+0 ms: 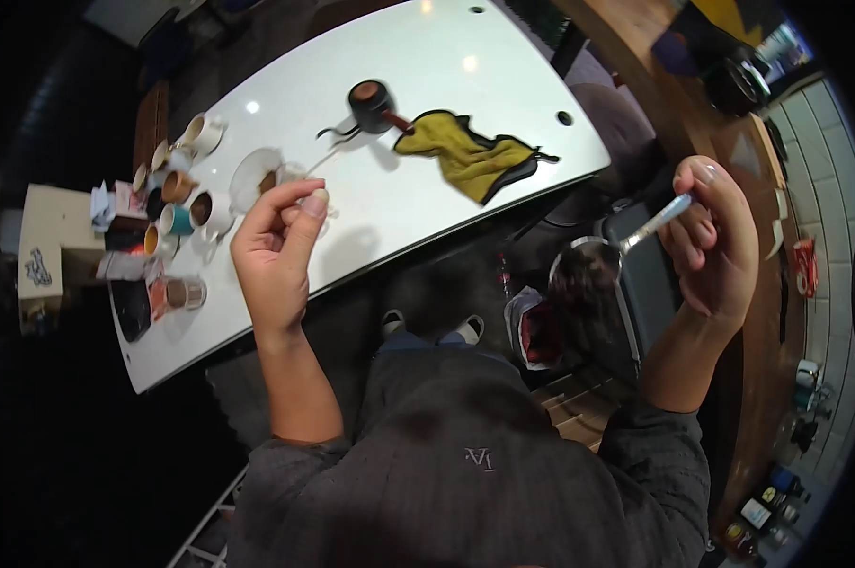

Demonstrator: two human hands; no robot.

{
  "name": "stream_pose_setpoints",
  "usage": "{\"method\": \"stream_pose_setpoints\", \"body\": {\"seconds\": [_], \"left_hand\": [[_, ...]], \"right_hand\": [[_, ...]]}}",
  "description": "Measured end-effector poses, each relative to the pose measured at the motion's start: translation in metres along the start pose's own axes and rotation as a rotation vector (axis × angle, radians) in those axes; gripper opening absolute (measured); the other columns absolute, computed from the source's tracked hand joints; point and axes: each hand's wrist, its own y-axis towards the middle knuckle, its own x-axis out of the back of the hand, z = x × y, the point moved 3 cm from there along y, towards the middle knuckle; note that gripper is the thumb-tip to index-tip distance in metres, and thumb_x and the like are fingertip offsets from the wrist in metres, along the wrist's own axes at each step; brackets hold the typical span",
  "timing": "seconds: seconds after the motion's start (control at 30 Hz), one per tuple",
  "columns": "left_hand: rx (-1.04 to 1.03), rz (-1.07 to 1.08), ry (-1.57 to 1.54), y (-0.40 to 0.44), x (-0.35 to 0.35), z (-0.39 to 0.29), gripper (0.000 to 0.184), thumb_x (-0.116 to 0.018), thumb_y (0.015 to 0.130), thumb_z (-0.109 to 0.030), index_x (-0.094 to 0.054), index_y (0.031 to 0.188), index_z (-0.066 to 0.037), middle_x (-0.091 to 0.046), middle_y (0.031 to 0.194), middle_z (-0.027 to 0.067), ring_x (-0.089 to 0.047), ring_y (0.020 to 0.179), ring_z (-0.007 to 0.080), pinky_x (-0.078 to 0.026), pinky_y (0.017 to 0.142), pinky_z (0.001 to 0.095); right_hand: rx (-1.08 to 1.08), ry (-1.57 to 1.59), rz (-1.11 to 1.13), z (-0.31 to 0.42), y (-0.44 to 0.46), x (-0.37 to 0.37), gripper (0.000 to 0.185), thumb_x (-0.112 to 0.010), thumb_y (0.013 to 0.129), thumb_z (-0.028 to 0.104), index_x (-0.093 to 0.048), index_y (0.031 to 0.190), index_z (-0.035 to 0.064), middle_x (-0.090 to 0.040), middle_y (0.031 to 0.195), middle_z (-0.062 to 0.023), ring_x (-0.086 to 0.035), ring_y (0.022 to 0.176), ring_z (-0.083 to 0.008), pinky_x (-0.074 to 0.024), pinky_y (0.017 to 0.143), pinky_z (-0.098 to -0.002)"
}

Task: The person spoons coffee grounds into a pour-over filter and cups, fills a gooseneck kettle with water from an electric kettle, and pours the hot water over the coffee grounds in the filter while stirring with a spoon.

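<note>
My left hand is raised over the left part of the white table, thumb and index finger pinched together; what they hold, if anything, is too small to tell. Just behind it stands a clear glass bowl with something brown inside. On the right, my right hand is closed on the metal handle of a round, see-through strainer, which hangs to the left of the hand over the floor. A small black pot with a brown handle sits on the table beside a crumpled yellow-green cloth.
Several cups crowd the table's left end, near a glass of brown contents. A wooden counter runs along the right. Below the strainer are an open bag and a dark grey chair or bin.
</note>
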Motion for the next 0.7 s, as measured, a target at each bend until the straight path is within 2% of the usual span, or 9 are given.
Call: {"method": "stream_pose_setpoints", "body": {"seconds": [0.07,0.1,0.13,0.23,0.27,0.33,0.47,0.63,0.7], "left_hand": [[0.008,-0.06,-0.015,-0.004,0.032,0.003,0.015,-0.067,0.086,-0.004,-0.066,0.1,0.001,-0.045,0.068,-0.0083,-0.038,0.064,0.0006,-0.029,0.058,0.0159],[-0.014,-0.089,0.014,-0.006,0.05,0.006,0.015,-0.065,0.087,-0.006,-0.066,0.101,0.001,-0.044,0.068,-0.008,-0.035,0.061,0.0012,-0.025,0.055,0.0177],[-0.034,-0.116,0.046,-0.008,0.068,0.008,0.016,-0.063,0.088,-0.008,-0.065,0.101,0.001,-0.044,0.067,-0.0078,-0.031,0.058,0.0017,-0.02,0.052,0.0194],[-0.022,-0.147,0.053,-0.009,0.117,0.017,0.017,-0.061,0.09,-0.008,-0.064,0.102,0.003,-0.042,0.065,-0.007,-0.028,0.055,0.002,-0.019,0.051,0.0205],[-0.014,-0.155,0.055,-0.009,0.134,0.02,0.018,-0.061,0.09,-0.009,-0.064,0.103,0.003,-0.042,0.065,-0.0066,-0.028,0.055,0.0021,-0.019,0.051,0.0205],[0.005,-0.147,0.073,-0.007,0.164,0.024,0.019,-0.061,0.09,-0.009,-0.063,0.104,0.004,-0.042,0.065,-0.0062,-0.028,0.055,0.0023,-0.019,0.051,0.0205],[0.05,-0.148,0.053,0.001,0.222,0.033,0.02,-0.061,0.09,-0.009,-0.063,0.106,0.004,-0.041,0.067,-0.0063,-0.028,0.055,0.0025,-0.019,0.05,0.0204],[0.08,-0.117,0.051,0.015,0.268,0.044,0.019,-0.061,0.091,-0.008,-0.063,0.106,0.003,-0.039,0.066,-0.0069,-0.028,0.055,0.0018,-0.019,0.05,0.0205],[0.106,-0.11,0.017,0.018,0.279,0.046,0.019,-0.063,0.089,-0.01,-0.064,0.105,0.002,-0.042,0.066,-0.0076,-0.031,0.057,0.0009,-0.021,0.052,0.0188]], "right_hand": [[-0.025,0.111,0.141,-0.007,-0.002,-0.034,0.024,-0.047,0.094,0.018,-0.057,0.088,-0.0025,-0.041,0.05,0.0057,-0.038,0.035,-0.0034,-0.0301,0.04,-0.0189],[0.002,0.13,0.137,-0.011,-0.002,-0.053,0.025,-0.043,0.095,0.017,-0.054,0.086,-0.004,-0.04,0.048,0.0061,-0.037,0.032,-0.0032,-0.0293,0.035,-0.0172],[-0.015,0.125,0.145,-0.015,-0.001,-0.069,0.025,-0.043,0.095,0.017,-0.054,0.086,-0.004,-0.04,0.048,0.0061,-0.037,0.032,-0.0032,-0.0293,0.035,-0.0172],[-0.022,0.272,0.271,-0.027,0.0,-0.121,0.029,-0.036,0.096,0.015,-0.049,0.085,-0.0082,-0.039,0.043,0.004,-0.035,0.028,-0.0044,-0.035,0.028,-0.0154],[-0.035,0.269,0.266,-0.034,0.001,-0.136,0.029,-0.036,0.096,0.015,-0.049,0.085,-0.0082,-0.039,0.043,0.004,-0.035,0.028,-0.0044,-0.035,0.028,-0.0154],[0.039,0.252,0.421,-0.043,-0.001,-0.171,0.021,-0.033,0.098,0.011,-0.044,0.088,-0.0026,-0.041,0.045,0.0068,-0.039,0.027,-0.002,-0.0313,0.029,-0.0135],[0.048,0.258,0.362,-0.061,-0.008,-0.236,0.021,-0.032,0.098,0.012,-0.043,0.088,-0.0025,-0.041,0.044,0.0071,-0.04,0.027,-0.0016,-0.032,0.028,-0.0135],[0.071,0.26,0.358,-0.081,-0.011,-0.28,0.022,-0.031,0.099,0.011,-0.044,0.087,-0.0031,-0.043,0.047,0.0057,-0.038,0.029,-0.0021,-0.0315,0.027,-0.0143],[-0.05,0.267,0.257,-0.088,-0.011,-0.284,0.03,-0.036,0.096,0.017,-0.051,0.085,-0.0073,-0.039,0.043,0.0038,-0.037,0.028,-0.006,-0.0327,0.028,-0.017]]}}
